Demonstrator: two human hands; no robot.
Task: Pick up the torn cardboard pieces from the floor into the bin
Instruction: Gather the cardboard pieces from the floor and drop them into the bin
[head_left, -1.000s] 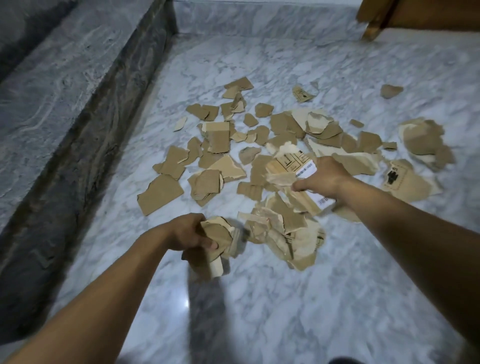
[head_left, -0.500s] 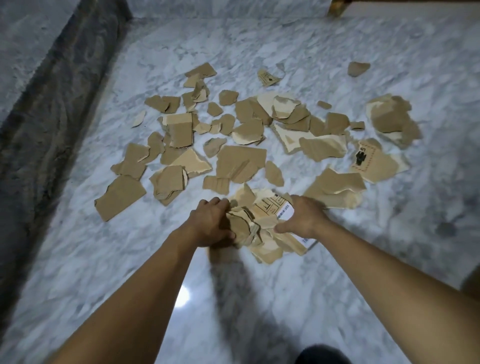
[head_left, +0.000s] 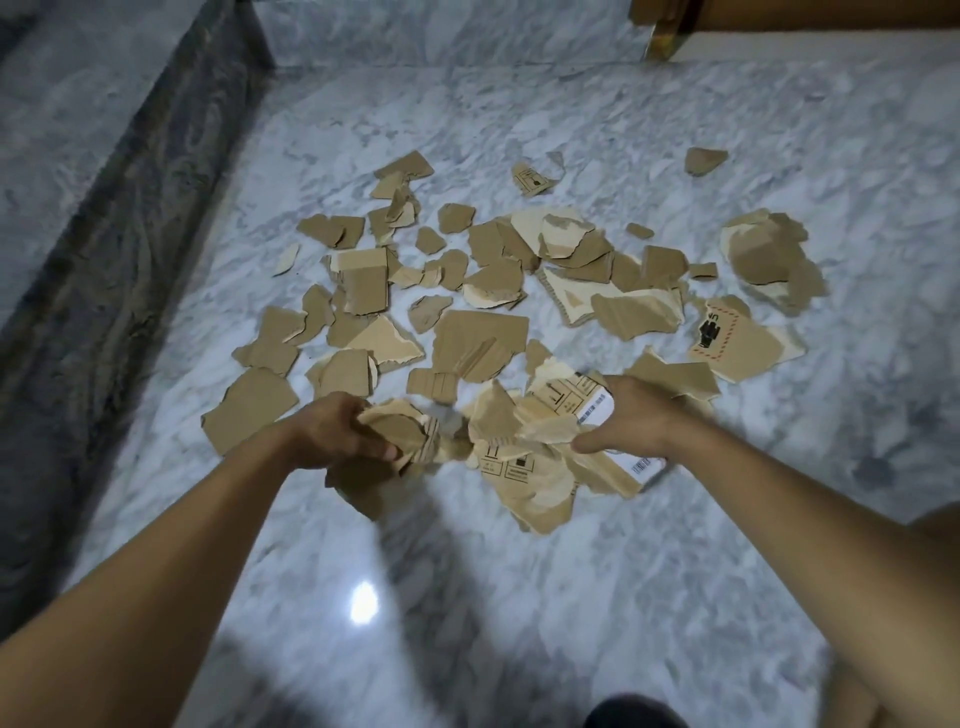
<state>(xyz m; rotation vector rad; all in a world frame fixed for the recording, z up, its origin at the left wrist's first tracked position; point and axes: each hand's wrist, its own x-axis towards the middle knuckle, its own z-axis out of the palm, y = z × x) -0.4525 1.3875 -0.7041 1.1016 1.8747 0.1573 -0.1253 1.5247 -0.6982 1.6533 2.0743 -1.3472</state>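
Several torn brown cardboard pieces (head_left: 480, 343) lie scattered over the white marble floor (head_left: 571, 597). My left hand (head_left: 337, 431) grips a small bunch of torn cardboard (head_left: 400, 431). My right hand (head_left: 631, 421) grips a bigger bunch of torn cardboard (head_left: 535, 467), some with black printed symbols and a white barcode label. Both bunches hang just above the floor, close together, in front of the scattered pile. No bin is in view.
A raised dark-edged marble ledge (head_left: 119, 249) runs along the left side. A wooden furniture leg (head_left: 662, 31) stands at the top right. A large printed piece (head_left: 737, 348) lies to the right of my right hand. A dark shape (head_left: 634, 714) shows at the bottom edge.
Both hands pulled pieces together into a heap, then lifted their bunches off the floor. The hands have moved slightly apart since half a second ago.
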